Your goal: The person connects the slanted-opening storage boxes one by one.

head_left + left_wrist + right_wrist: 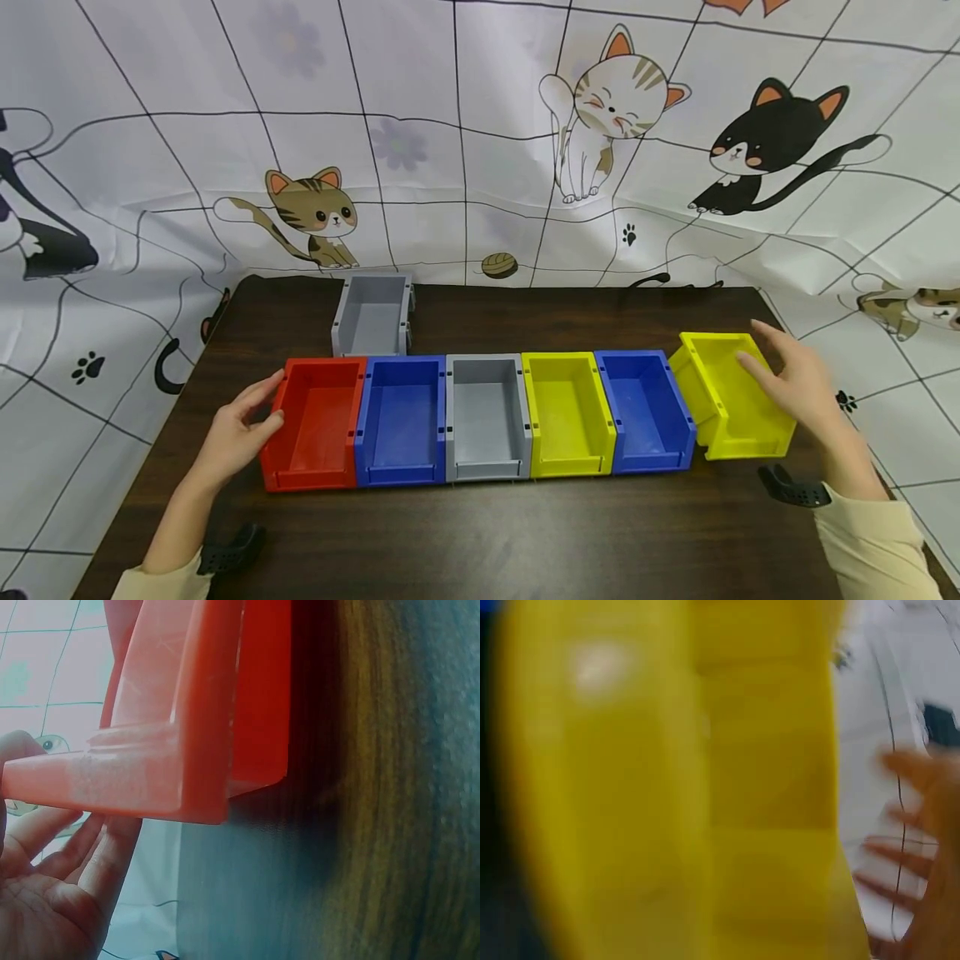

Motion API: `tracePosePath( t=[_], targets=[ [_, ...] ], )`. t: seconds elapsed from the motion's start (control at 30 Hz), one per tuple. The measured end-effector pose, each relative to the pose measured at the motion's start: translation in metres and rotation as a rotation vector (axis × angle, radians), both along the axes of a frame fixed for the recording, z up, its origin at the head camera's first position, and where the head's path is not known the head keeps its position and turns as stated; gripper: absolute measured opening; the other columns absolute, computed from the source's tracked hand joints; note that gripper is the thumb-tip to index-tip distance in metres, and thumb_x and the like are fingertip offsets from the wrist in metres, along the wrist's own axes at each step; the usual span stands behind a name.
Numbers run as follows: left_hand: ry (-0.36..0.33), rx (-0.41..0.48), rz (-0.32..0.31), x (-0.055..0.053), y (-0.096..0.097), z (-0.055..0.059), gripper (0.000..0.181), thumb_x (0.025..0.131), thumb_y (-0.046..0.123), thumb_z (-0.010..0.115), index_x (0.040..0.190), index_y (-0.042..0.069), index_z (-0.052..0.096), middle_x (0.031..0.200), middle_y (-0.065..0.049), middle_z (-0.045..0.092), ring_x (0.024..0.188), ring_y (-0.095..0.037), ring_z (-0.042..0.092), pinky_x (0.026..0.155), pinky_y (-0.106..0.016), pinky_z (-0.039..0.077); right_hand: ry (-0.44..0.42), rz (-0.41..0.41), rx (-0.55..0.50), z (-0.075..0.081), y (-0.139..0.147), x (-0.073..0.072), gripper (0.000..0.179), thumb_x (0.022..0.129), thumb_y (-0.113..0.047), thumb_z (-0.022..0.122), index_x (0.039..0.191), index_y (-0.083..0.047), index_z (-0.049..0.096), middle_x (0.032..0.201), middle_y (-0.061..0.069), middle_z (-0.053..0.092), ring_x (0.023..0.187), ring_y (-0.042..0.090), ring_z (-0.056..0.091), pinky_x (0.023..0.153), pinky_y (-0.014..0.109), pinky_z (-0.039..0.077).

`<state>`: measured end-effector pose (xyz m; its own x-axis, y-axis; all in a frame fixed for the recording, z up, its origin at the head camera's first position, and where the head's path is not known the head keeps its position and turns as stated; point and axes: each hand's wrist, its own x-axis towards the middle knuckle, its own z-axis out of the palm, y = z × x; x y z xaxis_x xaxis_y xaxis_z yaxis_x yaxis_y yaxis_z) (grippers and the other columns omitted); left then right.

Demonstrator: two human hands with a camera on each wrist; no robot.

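Several open plastic bins stand side by side on a dark wooden table (487, 542): red (315, 425), blue (401, 421), grey (486, 417), yellow (566, 412), blue (648, 408). A second yellow bin (731, 400) sits tilted at the right end of the row. My left hand (247, 421) touches the red bin's left wall, fingers straight; the left wrist view shows my left hand (52, 885) just under the red bin's (195, 712) rim. My right hand (787, 379) rests spread against the tilted yellow bin's right side. In the blurred right wrist view my right hand (930, 825) has its fingers splayed beside the yellow bin (705, 787).
Another grey bin (372, 317) stands alone behind the row at the back left. A cat-print cloth (480, 142) hangs behind the table and drapes down both sides. Bare tabletop lies in front of the row and at the back right.
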<state>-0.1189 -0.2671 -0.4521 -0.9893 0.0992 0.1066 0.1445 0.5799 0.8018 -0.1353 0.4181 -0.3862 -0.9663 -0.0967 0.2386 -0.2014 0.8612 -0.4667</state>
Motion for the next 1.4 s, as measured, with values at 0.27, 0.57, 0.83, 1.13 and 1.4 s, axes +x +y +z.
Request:
tracePosePath(
  t=[0.27, 0.57, 0.83, 1.13, 1.4],
  targets=[
    [0.007, -0.008, 0.007, -0.001, 0.000, -0.002, 0.054, 0.089, -0.003, 0.055, 0.140, -0.006, 0.036, 0.137, -0.029, 0.039, 0.110, -0.036, 0.046, 0.069, -0.005, 0.046, 0.041, 0.166, 0.160, -0.015, -0.026, 0.003, 0.049, 0.098, -0.025, 0.048, 0.145, -0.022, 0.037, 0.154, 0.010, 0.021, 0.141, 0.034, 0.008, 0.097, 0.077, 0.010],
    [-0.011, 0.002, 0.003, -0.001, -0.001, -0.002, 0.055, 0.090, -0.003, 0.054, 0.141, -0.006, 0.035, 0.139, -0.029, 0.037, 0.112, -0.041, 0.044, 0.069, -0.005, 0.046, -0.058, 0.157, 0.259, -0.024, -0.033, 0.003, 0.051, 0.099, -0.028, 0.044, 0.148, -0.028, 0.030, 0.155, 0.008, 0.017, 0.141, 0.033, 0.008, 0.102, 0.072, 0.001],
    [-0.016, 0.000, 0.006, 0.000, 0.000, -0.002, 0.054, 0.091, -0.001, 0.054, 0.141, -0.006, 0.035, 0.137, -0.030, 0.038, 0.111, -0.034, 0.046, 0.069, -0.008, 0.048, -0.066, 0.161, 0.259, -0.037, -0.037, 0.004, 0.051, 0.099, -0.029, 0.045, 0.148, -0.029, 0.030, 0.155, 0.011, 0.019, 0.139, 0.038, 0.016, 0.103, 0.071, 0.000],
    [-0.005, -0.001, 0.019, 0.001, -0.002, -0.003, 0.054, 0.090, -0.002, 0.055, 0.141, -0.004, 0.036, 0.138, -0.028, 0.039, 0.112, -0.020, 0.049, 0.070, -0.005, 0.046, -0.045, 0.157, 0.288, -0.051, -0.039, 0.005, 0.051, 0.101, -0.033, 0.039, 0.149, -0.031, 0.024, 0.156, 0.010, 0.015, 0.141, 0.033, 0.010, 0.104, 0.069, -0.002],
    [0.024, 0.024, 0.010, 0.000, 0.000, -0.003, 0.053, 0.089, -0.004, 0.056, 0.139, -0.006, 0.038, 0.136, -0.029, 0.040, 0.099, 0.018, 0.035, 0.069, -0.004, 0.046, -0.050, 0.149, 0.318, -0.055, -0.040, 0.006, 0.051, 0.101, -0.034, 0.038, 0.150, -0.029, 0.024, 0.156, 0.009, 0.015, 0.142, 0.031, 0.008, 0.105, 0.069, 0.000]
  ],
)
